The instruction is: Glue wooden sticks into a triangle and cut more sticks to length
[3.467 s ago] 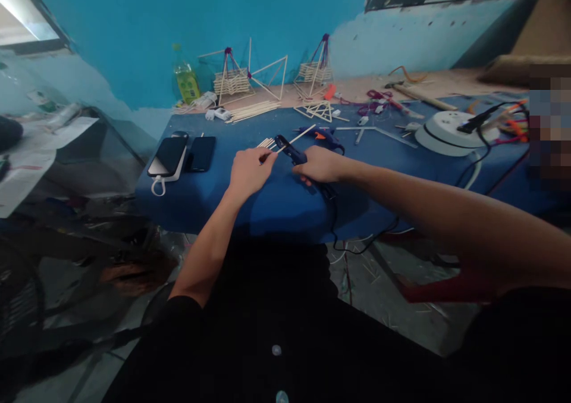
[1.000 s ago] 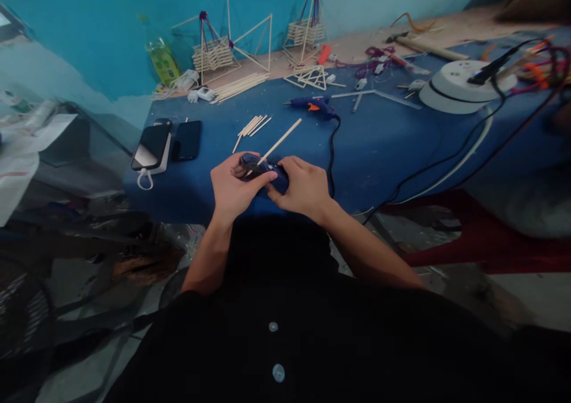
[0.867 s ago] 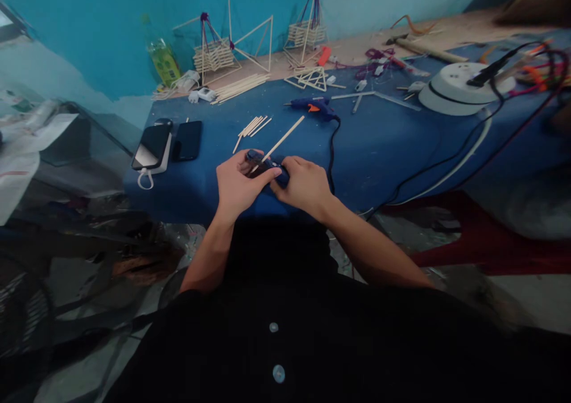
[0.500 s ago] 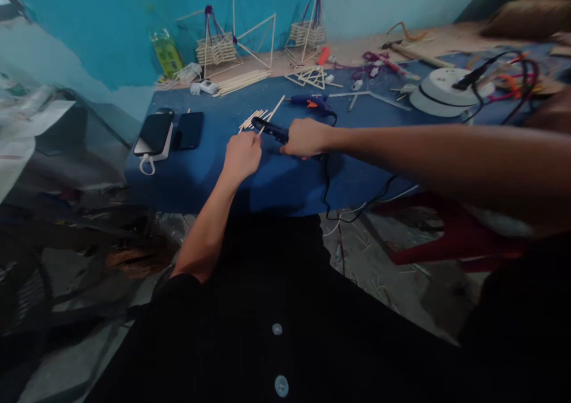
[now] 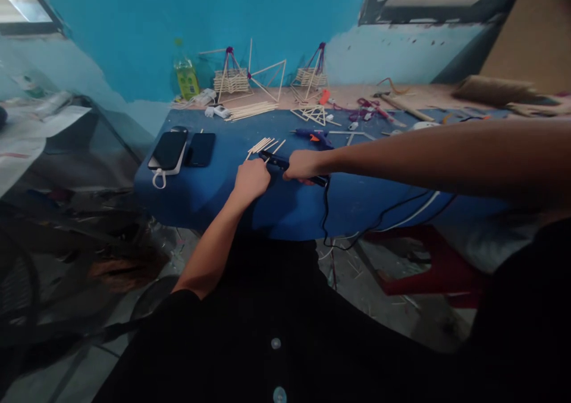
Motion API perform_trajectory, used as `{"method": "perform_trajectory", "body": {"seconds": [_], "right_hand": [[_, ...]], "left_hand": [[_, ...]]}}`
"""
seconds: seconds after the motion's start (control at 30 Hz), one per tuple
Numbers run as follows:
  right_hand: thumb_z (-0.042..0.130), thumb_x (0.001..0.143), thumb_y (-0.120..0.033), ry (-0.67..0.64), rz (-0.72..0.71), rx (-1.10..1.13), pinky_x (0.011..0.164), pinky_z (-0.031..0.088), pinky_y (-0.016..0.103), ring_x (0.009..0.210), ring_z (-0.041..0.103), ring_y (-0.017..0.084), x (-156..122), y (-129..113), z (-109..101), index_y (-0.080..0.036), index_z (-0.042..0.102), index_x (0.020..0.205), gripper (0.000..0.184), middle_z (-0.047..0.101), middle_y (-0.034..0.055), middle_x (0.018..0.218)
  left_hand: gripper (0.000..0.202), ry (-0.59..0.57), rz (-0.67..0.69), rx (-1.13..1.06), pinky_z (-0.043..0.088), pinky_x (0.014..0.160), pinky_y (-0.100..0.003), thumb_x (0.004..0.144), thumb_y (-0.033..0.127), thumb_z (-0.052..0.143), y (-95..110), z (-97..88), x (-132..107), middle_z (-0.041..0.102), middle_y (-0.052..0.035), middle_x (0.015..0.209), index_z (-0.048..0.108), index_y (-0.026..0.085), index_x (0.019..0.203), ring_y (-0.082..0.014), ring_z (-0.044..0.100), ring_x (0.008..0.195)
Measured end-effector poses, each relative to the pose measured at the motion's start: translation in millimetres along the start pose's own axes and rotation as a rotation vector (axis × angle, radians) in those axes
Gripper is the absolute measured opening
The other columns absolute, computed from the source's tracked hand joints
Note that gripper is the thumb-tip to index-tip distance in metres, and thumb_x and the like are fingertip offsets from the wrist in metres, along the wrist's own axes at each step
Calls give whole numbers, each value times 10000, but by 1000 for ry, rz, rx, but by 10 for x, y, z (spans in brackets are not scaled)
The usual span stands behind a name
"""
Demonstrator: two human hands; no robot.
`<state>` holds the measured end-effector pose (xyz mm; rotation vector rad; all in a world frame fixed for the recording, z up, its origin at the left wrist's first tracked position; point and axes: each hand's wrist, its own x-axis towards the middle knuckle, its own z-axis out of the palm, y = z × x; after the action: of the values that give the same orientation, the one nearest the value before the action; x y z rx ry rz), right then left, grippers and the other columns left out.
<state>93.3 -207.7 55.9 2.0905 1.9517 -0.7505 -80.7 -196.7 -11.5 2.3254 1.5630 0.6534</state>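
My left hand (image 5: 252, 180) is closed on a thin wooden stick (image 5: 267, 160) low over the blue tabletop (image 5: 214, 197). From the right, my right hand (image 5: 306, 166) grips dark pliers (image 5: 277, 161), their jaws at the stick just beyond my left fingertips. Past the jaws, a pale stick length (image 5: 279, 147) points up and right; I cannot tell whether it is joined to the held stick. Several short cut sticks (image 5: 261, 146) lie just beyond my left hand. A blue glue gun (image 5: 312, 135) with an orange trigger rests behind my right hand.
Two phones (image 5: 200, 150) lie at left, one on a white power bank (image 5: 172, 168). Along the wall stand stick frames (image 5: 231, 81), a bottle (image 5: 186, 78) and a bundle of long sticks (image 5: 252, 111). A black cord (image 5: 325, 212) hangs over the front edge near a red stool (image 5: 414, 272).
The view has tilted up, so the table sits lower in the picture. Less of the stick shows beyond the pliers' jaws. Both hands keep their grip.
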Motion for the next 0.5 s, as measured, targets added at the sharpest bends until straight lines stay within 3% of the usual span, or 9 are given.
{"method": "perform_trajectory", "body": {"seconds": [0.1,0.23,0.43,0.5], "right_hand": [[748,875,-343,-12,15,-24,544,535,368,531,650,231,19,6,-2,-200,665,637,290,660,95,578],[731,897,-352,-16,16,-20,576,538,386,543,647,231,-6,-13,-28,-193,673,651,299,674,103,625],[725,917,-310,8,-39,-15,613,546,368,624,682,243,-44,13,-38,-171,683,642,311,639,114,592],[752,903,-316,26,-17,34,588,555,363,621,684,247,-37,43,-26,-166,705,671,280,628,103,571]], "left_hand": [[318,-17,-13,-12,611,978,-540,1079,210,530,9,0,6,828,-289,1032,824,108,1017,-424,826,1023],[272,1,-31,-96,598,1001,-534,1067,219,568,-17,9,5,819,-256,962,807,132,970,-409,814,1021],[306,122,29,-104,614,959,-509,1061,258,523,-81,101,-28,773,-157,814,771,197,894,-332,782,889],[305,154,33,-85,612,966,-520,1057,271,520,-60,116,-8,772,-162,821,769,194,898,-337,777,895]]}}
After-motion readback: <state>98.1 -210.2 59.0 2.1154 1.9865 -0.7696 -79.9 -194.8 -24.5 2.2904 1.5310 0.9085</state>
